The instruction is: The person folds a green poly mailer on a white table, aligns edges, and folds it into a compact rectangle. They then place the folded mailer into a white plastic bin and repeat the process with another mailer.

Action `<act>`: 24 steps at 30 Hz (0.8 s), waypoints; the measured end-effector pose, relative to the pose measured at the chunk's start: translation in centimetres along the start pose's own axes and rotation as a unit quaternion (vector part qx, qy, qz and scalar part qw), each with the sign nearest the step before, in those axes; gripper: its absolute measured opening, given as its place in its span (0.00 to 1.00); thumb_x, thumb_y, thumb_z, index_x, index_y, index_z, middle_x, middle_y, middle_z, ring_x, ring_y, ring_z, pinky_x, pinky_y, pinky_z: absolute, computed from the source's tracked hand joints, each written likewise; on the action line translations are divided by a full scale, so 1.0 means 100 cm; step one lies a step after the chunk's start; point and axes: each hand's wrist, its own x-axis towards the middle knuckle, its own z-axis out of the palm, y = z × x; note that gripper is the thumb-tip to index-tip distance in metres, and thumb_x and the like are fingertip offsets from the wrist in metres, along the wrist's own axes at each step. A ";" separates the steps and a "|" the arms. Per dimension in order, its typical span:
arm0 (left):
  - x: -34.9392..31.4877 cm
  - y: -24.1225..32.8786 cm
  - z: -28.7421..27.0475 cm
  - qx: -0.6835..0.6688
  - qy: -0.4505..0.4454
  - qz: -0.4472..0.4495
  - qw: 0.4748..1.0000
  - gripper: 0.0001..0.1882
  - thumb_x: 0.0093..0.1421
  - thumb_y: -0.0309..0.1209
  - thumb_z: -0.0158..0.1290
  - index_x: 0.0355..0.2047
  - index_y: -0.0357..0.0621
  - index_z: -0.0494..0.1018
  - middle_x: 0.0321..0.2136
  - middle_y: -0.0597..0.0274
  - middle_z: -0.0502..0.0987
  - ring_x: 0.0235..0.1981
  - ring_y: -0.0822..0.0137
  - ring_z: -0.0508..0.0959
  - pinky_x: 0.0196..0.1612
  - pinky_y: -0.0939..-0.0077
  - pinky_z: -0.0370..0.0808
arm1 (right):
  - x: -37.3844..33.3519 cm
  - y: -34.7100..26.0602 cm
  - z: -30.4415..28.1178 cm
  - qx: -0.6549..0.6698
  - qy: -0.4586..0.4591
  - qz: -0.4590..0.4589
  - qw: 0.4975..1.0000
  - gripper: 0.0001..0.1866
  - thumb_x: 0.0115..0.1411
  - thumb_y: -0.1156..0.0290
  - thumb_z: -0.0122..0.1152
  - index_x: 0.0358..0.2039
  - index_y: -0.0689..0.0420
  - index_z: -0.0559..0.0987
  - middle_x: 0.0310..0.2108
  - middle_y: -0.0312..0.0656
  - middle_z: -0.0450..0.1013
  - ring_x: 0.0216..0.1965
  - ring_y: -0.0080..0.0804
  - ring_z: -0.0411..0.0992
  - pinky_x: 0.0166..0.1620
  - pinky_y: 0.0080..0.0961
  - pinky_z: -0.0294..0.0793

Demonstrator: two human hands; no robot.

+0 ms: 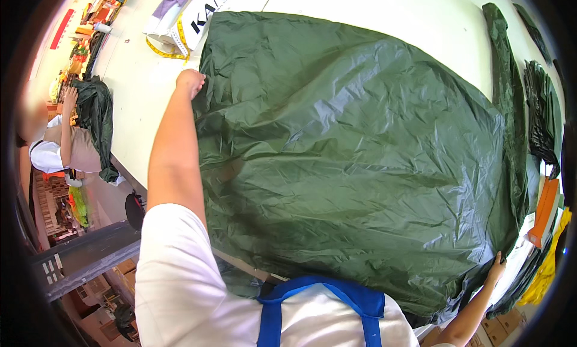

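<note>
A large, shiny dark green fabric sheet (348, 143) lies spread and wrinkled over the white table in front of me, its near edge reaching my body. At its far left edge, my left hand (190, 82) is closed in a pinch on the fabric, the arm stretched out straight. My right hand (496, 269) grips the sheet's near right edge, fingers partly hidden by the fabric. A long bunched dark green strip of fabric (508, 94) runs along the right side, touching the sheet.
A white box (201, 16) with a yellow tape measure (179, 40) stands beyond my left hand on the white table (138, 100). Folded dark fabric (541, 112), an orange tool (546, 209) and yellow fabric (547, 269) sit at right. A co-worker (66, 143) handles dark fabric at left.
</note>
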 end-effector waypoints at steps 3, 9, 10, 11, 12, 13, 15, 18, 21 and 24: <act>0.002 0.038 -0.036 0.094 -0.067 -0.002 0.993 0.04 0.57 0.26 0.50 0.26 0.43 0.68 0.16 0.64 0.70 0.12 0.74 0.66 0.12 0.80 0.60 | 0.001 0.000 -0.021 -0.060 0.085 -0.028 0.994 0.36 0.60 0.43 0.49 0.50 0.67 0.71 0.45 0.59 0.72 0.47 0.58 0.69 0.50 0.40 0.66; 0.000 0.085 -0.004 -0.117 0.097 0.171 0.973 0.16 0.58 0.32 0.52 0.44 0.40 0.64 0.33 0.54 0.74 0.30 0.65 0.74 0.31 0.76 0.71 | 0.007 0.005 0.000 -0.063 0.092 -0.046 0.993 0.37 0.60 0.40 0.45 0.48 0.67 0.71 0.44 0.61 0.72 0.47 0.59 0.69 0.50 0.43 0.67; -0.012 0.081 0.008 0.002 0.107 0.179 0.978 0.26 0.57 0.37 0.55 0.52 0.40 0.61 0.41 0.50 0.74 0.42 0.59 0.76 0.44 0.68 0.74 | 0.011 -0.002 0.010 -0.128 0.046 0.008 0.991 0.37 0.61 0.41 0.45 0.48 0.69 0.71 0.43 0.64 0.71 0.47 0.60 0.69 0.50 0.43 0.66; -0.042 0.082 0.028 0.007 0.052 0.131 0.990 0.35 0.55 0.42 0.57 0.59 0.43 0.56 0.51 0.45 0.68 0.54 0.57 0.69 0.53 0.65 0.67 | 0.012 0.003 0.015 -0.136 0.050 0.015 0.989 0.37 0.60 0.42 0.46 0.48 0.68 0.70 0.44 0.63 0.71 0.47 0.60 0.68 0.51 0.43 0.66; -0.035 0.065 0.039 0.021 0.001 0.234 0.972 0.37 0.56 0.44 0.56 0.61 0.45 0.54 0.58 0.41 0.59 0.60 0.54 0.61 0.59 0.61 0.60 | 0.013 0.003 0.020 -0.140 0.051 0.019 0.989 0.36 0.60 0.42 0.47 0.49 0.68 0.70 0.44 0.63 0.71 0.48 0.59 0.68 0.52 0.42 0.66; -0.031 0.042 0.052 0.119 0.071 0.411 0.901 0.39 0.57 0.46 0.54 0.63 0.47 0.51 0.61 0.43 0.57 0.61 0.48 0.59 0.60 0.56 0.60 | 0.014 0.004 0.022 -0.101 0.097 -0.010 0.990 0.35 0.60 0.44 0.49 0.48 0.69 0.70 0.45 0.63 0.71 0.48 0.58 0.68 0.51 0.41 0.66; -0.134 0.017 0.068 0.260 0.074 0.478 0.836 0.35 0.61 0.48 0.47 0.65 0.55 0.50 0.65 0.52 0.51 0.64 0.43 0.52 0.61 0.40 0.52 | 0.000 -0.019 0.023 -0.026 0.180 -0.071 0.981 0.33 0.60 0.48 0.52 0.47 0.70 0.71 0.45 0.64 0.70 0.48 0.56 0.68 0.51 0.39 0.66; -0.207 -0.057 0.087 0.427 -0.067 0.388 0.814 0.34 0.60 0.59 0.39 0.65 0.70 0.48 0.68 0.58 0.42 0.67 0.44 0.41 0.62 0.33 0.38 | -0.018 -0.024 0.018 0.109 0.056 -0.045 0.991 0.31 0.61 0.53 0.54 0.52 0.69 0.68 0.47 0.59 0.70 0.48 0.50 0.69 0.53 0.34 0.65; -0.194 -0.074 0.084 0.466 0.049 0.396 0.790 0.34 0.61 0.60 0.36 0.65 0.71 0.46 0.68 0.59 0.40 0.67 0.45 0.40 0.61 0.32 0.38 | -0.003 -0.033 0.037 0.261 0.046 -0.092 0.960 0.30 0.61 0.54 0.54 0.54 0.67 0.67 0.51 0.53 0.69 0.48 0.44 0.68 0.53 0.32 0.64; -0.205 -0.052 0.082 0.511 0.087 0.296 0.802 0.33 0.63 0.56 0.38 0.66 0.67 0.45 0.67 0.54 0.41 0.67 0.44 0.43 0.62 0.37 0.41 | -0.057 -0.108 0.001 0.421 -0.109 -0.030 0.900 0.38 0.62 0.49 0.49 0.66 0.49 0.46 0.62 0.50 0.54 0.61 0.39 0.57 0.60 0.36 0.55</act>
